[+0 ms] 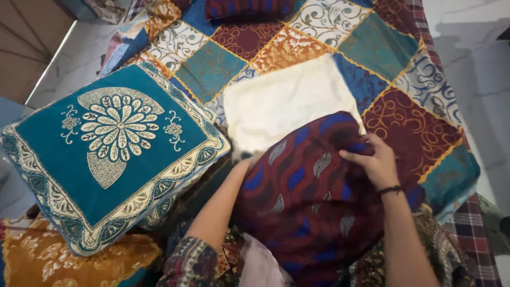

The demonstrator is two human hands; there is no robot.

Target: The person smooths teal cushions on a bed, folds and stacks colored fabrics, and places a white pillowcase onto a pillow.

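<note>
A maroon cushion cover with blue swirls and grey leaf shapes (303,202) lies bunched in front of me on the bed. My right hand (374,159) grips its upper right edge, a black band on the wrist. My left hand is hidden inside the cover; only the forearm (220,204) shows, going in from the left. Beyond the cover lies a plain cream pillow (281,101), partly overlapped by it.
A teal cushion with a cream floral fan and patterned border (111,143) sits at the left. An orange patterned cushion (58,260) lies below it. A patchwork bedspread (382,48) covers the bed. Another maroon and blue cushion (247,8) rests at the far end. White marble floor (473,58) is at the right.
</note>
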